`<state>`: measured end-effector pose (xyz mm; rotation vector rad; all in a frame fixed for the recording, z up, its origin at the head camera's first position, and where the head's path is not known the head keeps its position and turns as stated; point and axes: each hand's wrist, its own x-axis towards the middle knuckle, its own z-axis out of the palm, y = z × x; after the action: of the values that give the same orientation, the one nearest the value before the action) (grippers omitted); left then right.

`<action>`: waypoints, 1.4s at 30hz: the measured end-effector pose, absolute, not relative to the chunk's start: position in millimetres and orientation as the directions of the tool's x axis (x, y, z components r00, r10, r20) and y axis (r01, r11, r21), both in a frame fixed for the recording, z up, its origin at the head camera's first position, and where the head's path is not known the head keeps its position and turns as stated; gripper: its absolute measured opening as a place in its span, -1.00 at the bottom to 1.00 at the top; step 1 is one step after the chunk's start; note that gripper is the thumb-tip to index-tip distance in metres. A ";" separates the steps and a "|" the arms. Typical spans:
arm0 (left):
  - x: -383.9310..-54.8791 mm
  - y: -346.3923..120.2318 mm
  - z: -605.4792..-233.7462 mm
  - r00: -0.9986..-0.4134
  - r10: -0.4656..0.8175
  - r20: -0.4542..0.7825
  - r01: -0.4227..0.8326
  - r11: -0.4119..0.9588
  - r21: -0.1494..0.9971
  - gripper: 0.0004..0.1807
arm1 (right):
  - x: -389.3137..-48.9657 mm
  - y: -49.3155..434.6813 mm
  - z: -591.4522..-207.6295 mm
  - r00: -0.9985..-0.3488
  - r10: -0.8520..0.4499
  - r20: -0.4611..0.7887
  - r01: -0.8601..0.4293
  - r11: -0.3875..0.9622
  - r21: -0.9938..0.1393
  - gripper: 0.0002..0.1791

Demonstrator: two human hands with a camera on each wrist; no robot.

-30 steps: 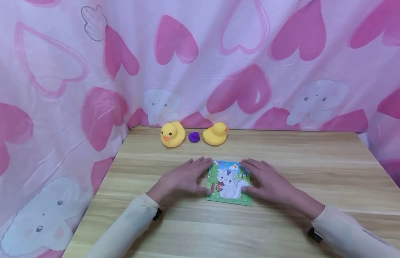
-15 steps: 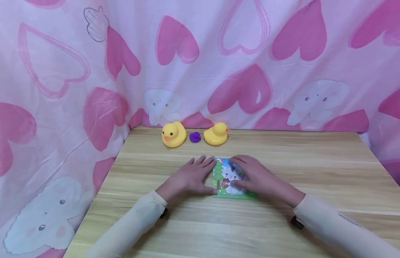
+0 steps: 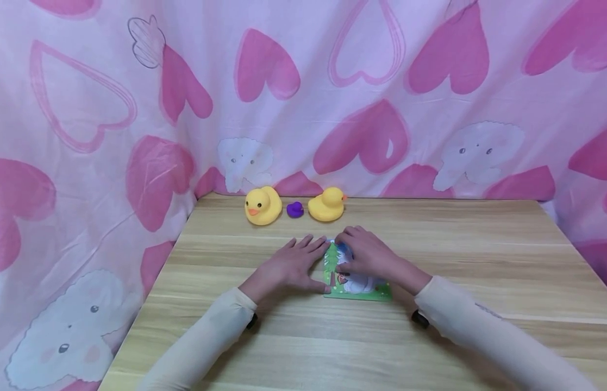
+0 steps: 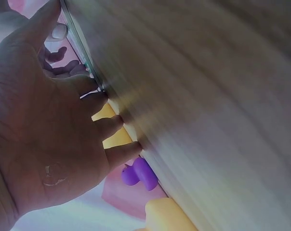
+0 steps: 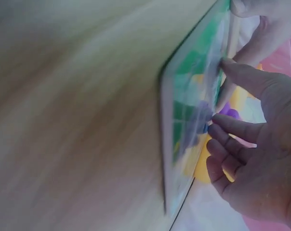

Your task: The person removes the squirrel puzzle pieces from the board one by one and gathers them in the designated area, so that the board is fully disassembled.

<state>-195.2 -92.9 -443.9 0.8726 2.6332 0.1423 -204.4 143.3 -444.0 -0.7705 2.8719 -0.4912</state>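
Observation:
A thin square picture board (image 3: 357, 294) with a green border, a fir tree and a pale squirrel lies flat on the wooden table. My left hand (image 3: 289, 267) rests at its left edge, fingers spread and fingertips on the tabletop, thumb at the lower left corner. My right hand (image 3: 371, 255) arches over the board and covers much of the squirrel. In the right wrist view, the thumb and index fingertip of the right hand (image 5: 261, 144) meet the board's glossy face (image 5: 193, 96), a gap between them; the other fingers bend inward.
At the back of the table (image 3: 479, 260) stand a yellow duck (image 3: 263, 206), a small purple duck (image 3: 295, 210) and another yellow duck (image 3: 326, 205). Behind and to the left hangs a pink curtain (image 3: 293, 125) printed with hearts.
My right hand has moved left from the board's right edge to over its middle. The board has shifted slightly right and straightened; my left hand moved a little right with it, then stayed.

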 end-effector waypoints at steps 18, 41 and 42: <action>-195.8 -89.6 -435.6 -0.741 0.566 -0.361 0.524 0.824 0.216 0.27 | -216.5 113.4 -422.1 -0.905 -0.364 -0.222 -0.292 0.909 -0.299 -0.33; -192.9 -84.0 -437.7 -0.731 0.567 -0.379 0.520 0.823 0.228 0.30 | -228.9 139.3 -447.1 -0.852 -0.494 -0.171 -0.302 0.732 -0.611 -0.49; -193.2 -83.9 -437.1 -0.732 0.566 -0.380 0.519 0.824 0.228 0.30 | -229.5 140.1 -447.1 -0.850 -0.502 -0.161 -0.311 0.725 -0.615 -0.50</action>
<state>-193.2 -83.9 -437.1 0.8075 2.5677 0.1477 -229.5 140.1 -447.1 -0.6347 2.6129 -0.8489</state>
